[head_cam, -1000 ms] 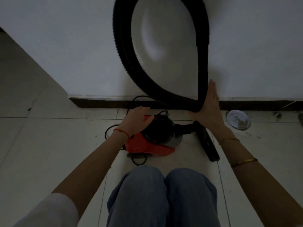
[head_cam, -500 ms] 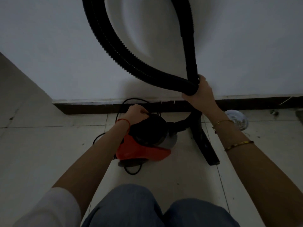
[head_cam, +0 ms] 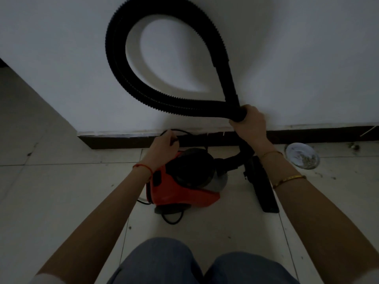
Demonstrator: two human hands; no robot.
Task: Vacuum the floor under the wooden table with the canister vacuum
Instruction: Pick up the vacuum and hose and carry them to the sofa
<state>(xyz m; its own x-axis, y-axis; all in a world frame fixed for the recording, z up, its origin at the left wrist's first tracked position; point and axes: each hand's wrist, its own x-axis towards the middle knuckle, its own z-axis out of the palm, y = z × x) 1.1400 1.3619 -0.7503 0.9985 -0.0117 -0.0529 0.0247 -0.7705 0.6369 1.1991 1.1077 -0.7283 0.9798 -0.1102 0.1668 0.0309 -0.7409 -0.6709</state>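
Note:
A red and black canister vacuum (head_cam: 184, 187) sits on the tiled floor against the wall's dark skirting. Its black ribbed hose (head_cam: 127, 83) loops up in front of the white wall and comes back down. My right hand (head_cam: 249, 125) is shut around the hose where the two runs of the loop cross. A black flat nozzle (head_cam: 261, 189) lies on the floor to the right of the canister. My left hand (head_cam: 164, 148) is at the canister's back end, fingers closed on the black power cord (head_cam: 174, 131). No wooden table is in view.
A small round dish (head_cam: 302, 155) with crumbs lies on the floor at the right, by the skirting (head_cam: 328, 135). The wall corner ends at the left, with open tiles (head_cam: 41, 181) beyond. My knees in jeans (head_cam: 164, 263) are at the bottom.
My right hand went from flat against the hose to gripping it where the loop crosses. My left hand slid from the top of the canister to the cord behind it.

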